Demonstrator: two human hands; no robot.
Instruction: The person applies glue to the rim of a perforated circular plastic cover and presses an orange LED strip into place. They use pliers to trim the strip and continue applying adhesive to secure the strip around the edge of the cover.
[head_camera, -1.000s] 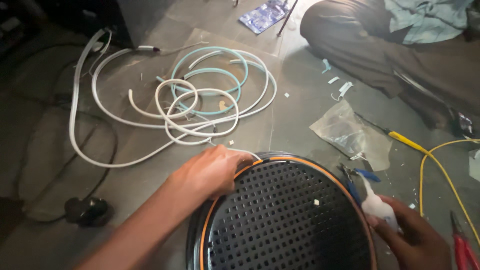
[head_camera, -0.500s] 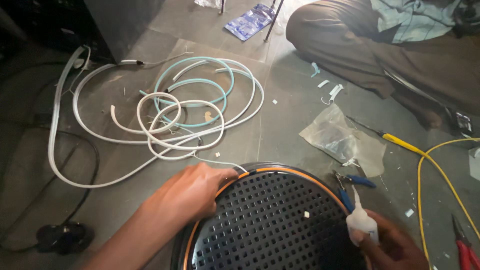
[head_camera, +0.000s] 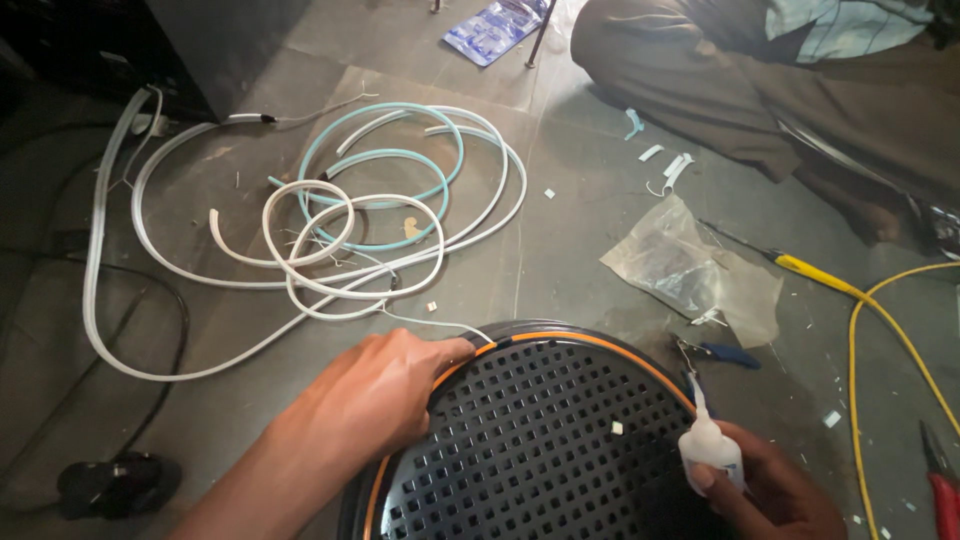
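Observation:
A round black perforated grille (head_camera: 545, 450) with an orange strip (head_camera: 590, 343) around its rim lies on the floor in front of me. My left hand (head_camera: 375, 400) presses on the rim at the upper left, fingertips on the orange strip. My right hand (head_camera: 770, 490) at the grille's right edge holds a small white glue bottle (head_camera: 708, 440), its thin nozzle pointing up against the rim. A thin wire runs from the rim toward the coiled strips.
Coils of white and pale blue flexible strip (head_camera: 370, 215) lie on the floor beyond the grille. A crumpled clear plastic bag (head_camera: 690, 265), blue-handled pliers (head_camera: 725, 352), a yellow cable (head_camera: 870, 310) and red-handled pliers (head_camera: 940, 480) lie to the right. Another person's legs (head_camera: 760, 75) are at top right.
The view has drifted so the coils sit lower and closer. My right hand has brought the glue bottle's nozzle up against the grille's right rim. My left hand stays on the rim.

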